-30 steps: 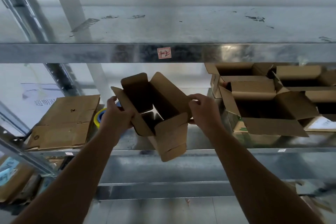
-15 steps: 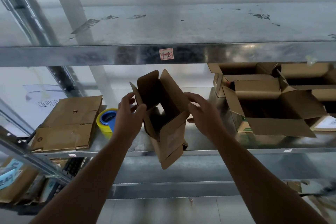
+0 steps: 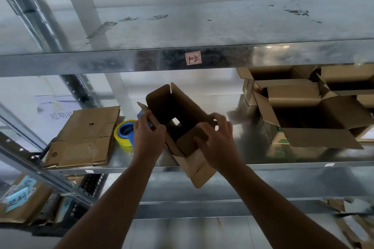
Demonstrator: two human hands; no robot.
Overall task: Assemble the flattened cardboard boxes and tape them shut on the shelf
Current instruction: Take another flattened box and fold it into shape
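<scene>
Grip has tightened: left hand [image 3: 148, 137] and right hand [image 3: 217, 144] now clasp the box [image 3: 190, 105].

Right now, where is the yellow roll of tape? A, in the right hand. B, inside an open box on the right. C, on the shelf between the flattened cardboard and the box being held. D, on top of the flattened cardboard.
C: the tape roll sits on the shelf, right of the flattened cardboard and beside the left hand gripping the box.
</scene>
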